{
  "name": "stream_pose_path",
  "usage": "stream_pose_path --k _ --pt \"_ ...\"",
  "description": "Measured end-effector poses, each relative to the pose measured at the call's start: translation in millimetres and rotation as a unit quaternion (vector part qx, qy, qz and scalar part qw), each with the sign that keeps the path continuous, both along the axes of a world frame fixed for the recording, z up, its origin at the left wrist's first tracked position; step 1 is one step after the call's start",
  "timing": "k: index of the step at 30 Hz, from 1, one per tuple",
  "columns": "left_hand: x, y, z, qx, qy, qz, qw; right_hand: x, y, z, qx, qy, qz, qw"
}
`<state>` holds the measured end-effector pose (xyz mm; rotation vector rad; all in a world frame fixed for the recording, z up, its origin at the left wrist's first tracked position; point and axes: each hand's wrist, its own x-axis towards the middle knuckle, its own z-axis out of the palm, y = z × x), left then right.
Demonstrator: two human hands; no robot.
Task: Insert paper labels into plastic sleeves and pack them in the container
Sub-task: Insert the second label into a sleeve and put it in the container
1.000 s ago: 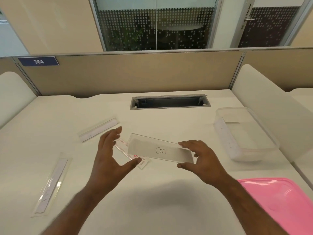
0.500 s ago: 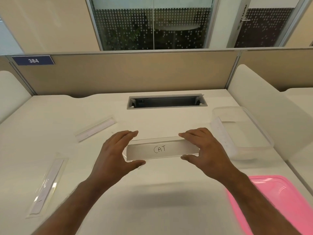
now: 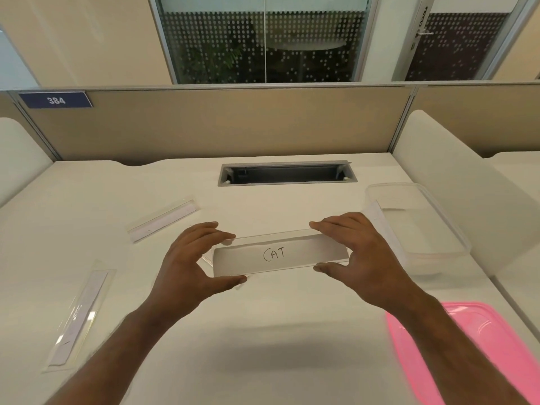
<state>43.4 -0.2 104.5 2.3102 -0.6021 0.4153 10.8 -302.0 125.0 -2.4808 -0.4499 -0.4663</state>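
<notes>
A white desk [image 3: 263,331] is seen in front of a beige partition [image 3: 233,124], on which a blue plate numbered 384 [image 3: 55,99] is fixed at the left; behind it, dotted glass panels are visible, and what lies beyond them is hard to make out. A grey cable slot [image 3: 286,173] is set into the desk near the partition.

At the far left, a filled sleeve [image 3: 79,317] lies flat on the desk; the writing on its paper cannot be read. Further back, a second sleeve [image 3: 163,219] lies at an angle, its label equally illegible.

In the middle, a clear plastic sleeve [image 3: 280,254] holding a paper label marked CAT is held above the desk. Its left end is pinched by the left hand [image 3: 193,258] between thumb below and fingers above; its right end is pinched the same way by the right hand [image 3: 359,252]. The ends of the sleeve are partly hidden by the fingers.

To the right, a clear container [image 3: 455,235] stands open, its near corner covered by the right hand. At the lower right, a pink lid [image 3: 482,346] lies flat, blurred and cut off by the frame edge.
</notes>
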Motion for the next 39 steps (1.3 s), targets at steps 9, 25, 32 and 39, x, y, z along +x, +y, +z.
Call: stream_pose_path --k 9,25,32,39 --pt "1 5 9 -0.033 -0.02 -0.029 0.999 -6 -16 6 0.068 0.049 0.005 0.996" --pt "7 -10 6 -0.041 0.028 -0.057 0.997 -9 -43 -2 0.167 0.135 0.023 0.976" --pt "14 -30 -5 -0.044 0.048 -0.07 0.995 -4 -66 -4 0.13 0.209 0.019 0.969" --pt "22 -55 -16 -0.03 0.075 -0.1 0.992 9 -87 4 0.162 0.34 0.056 0.925"
